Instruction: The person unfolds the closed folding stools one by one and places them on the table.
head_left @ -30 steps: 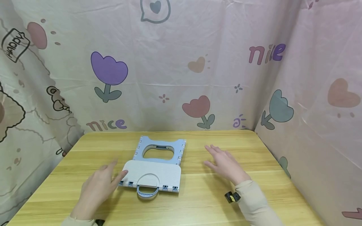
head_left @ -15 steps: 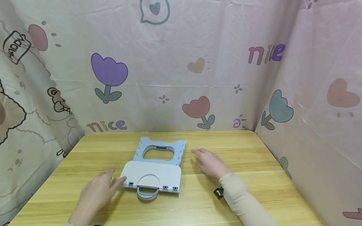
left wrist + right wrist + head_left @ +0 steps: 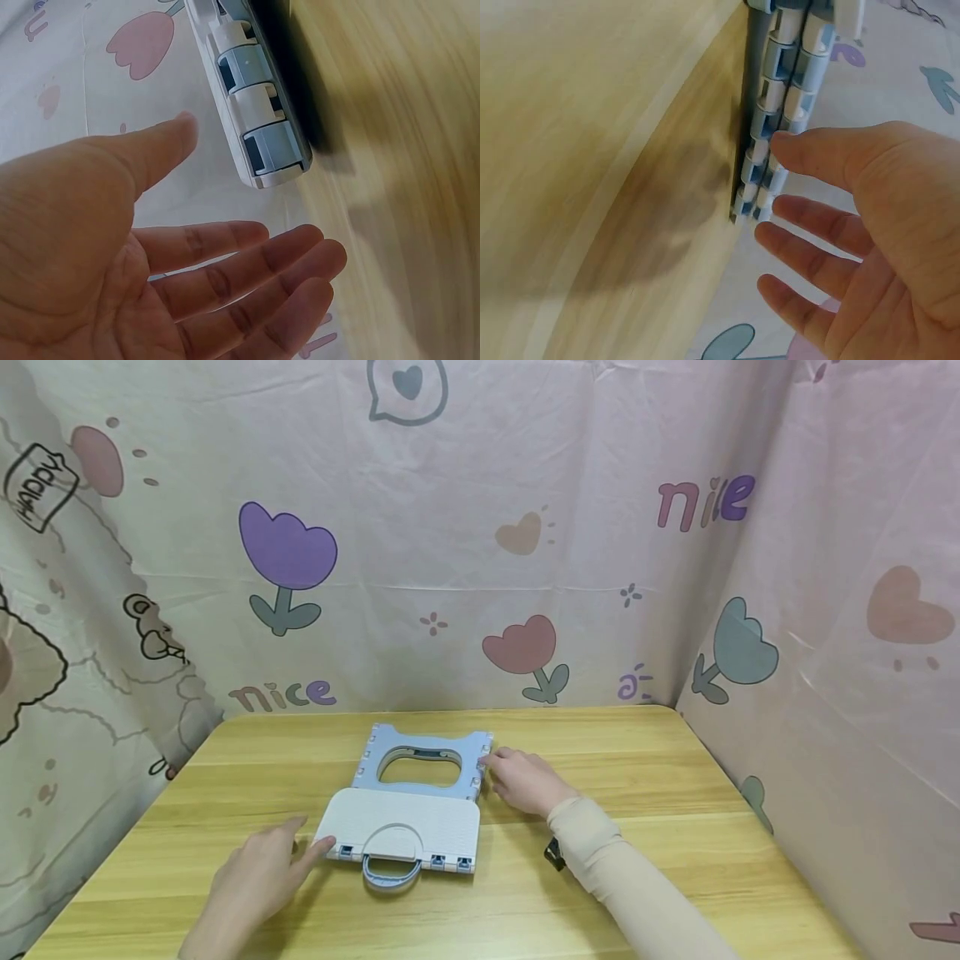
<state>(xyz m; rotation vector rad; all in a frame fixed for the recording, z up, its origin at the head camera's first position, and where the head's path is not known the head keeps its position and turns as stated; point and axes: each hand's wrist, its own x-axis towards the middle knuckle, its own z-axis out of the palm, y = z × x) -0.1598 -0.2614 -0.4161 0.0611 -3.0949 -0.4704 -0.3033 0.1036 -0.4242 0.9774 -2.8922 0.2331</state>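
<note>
A folding plastic step stool [image 3: 442, 810] lies flat on the table. It has a white textured panel in front, a blue frame with an oval opening behind, and a round carry handle [image 3: 392, 881] at the near edge. My left hand [image 3: 255, 872] is beside the stool's front left corner, thumb and fingers spread, the palm holding nothing. In the left wrist view its thumb looks apart from the hinged edge [image 3: 259, 105]. My right hand [image 3: 528, 781] is at the blue frame's right side, fingers loosely extended. Its thumb tip is at the hinged edge [image 3: 769, 112]; contact is hard to tell.
The wooden table [image 3: 720, 877] carries the stool near its middle. A printed curtain [image 3: 435, 527] with flowers and lettering hangs behind the table's far edge and along both sides. A dark camera [image 3: 555, 853] is strapped at the right wrist.
My right hand has moved left across the table up to the stool's right edge. My left hand has shifted only slightly beside the front left corner. The stool stays put.
</note>
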